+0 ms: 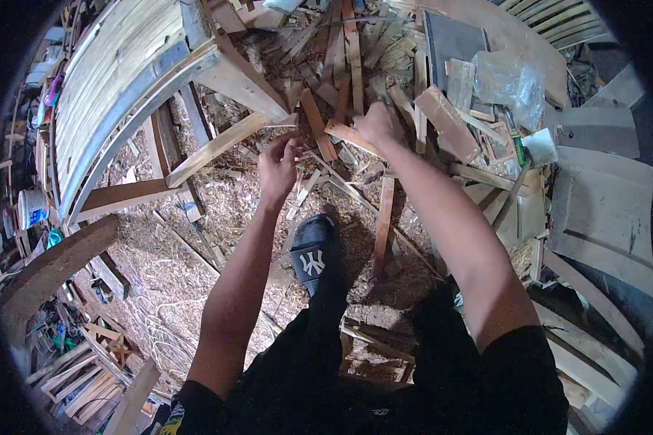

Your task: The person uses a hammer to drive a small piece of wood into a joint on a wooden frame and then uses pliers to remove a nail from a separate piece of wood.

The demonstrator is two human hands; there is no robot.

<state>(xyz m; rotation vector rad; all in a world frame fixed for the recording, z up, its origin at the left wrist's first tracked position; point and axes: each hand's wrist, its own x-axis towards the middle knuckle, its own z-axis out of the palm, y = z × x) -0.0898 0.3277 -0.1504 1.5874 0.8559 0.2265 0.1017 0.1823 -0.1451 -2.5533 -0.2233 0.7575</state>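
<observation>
My right hand (376, 125) is closed on a short pale wooden slat (352, 139) lying at a slant among the scraps at upper centre. My left hand (279, 163) is just left of it, fingers loosely bent and apart, with nothing visible in them. Above my left hand, a board of a curved slatted wooden frame (236, 80) slopes down toward it. A reddish wooden piece (318, 123) lies between my hands. My foot in a dark sandal (312, 246) stands on wood shavings below.
Loose sticks (384, 225) litter the floor. At right are grey panels (602, 210), a crumpled plastic sheet (508, 83) and offcuts. A curved plank (58, 257) is at left, with tangled cord (159, 326) and stacked slats (87, 384) below it.
</observation>
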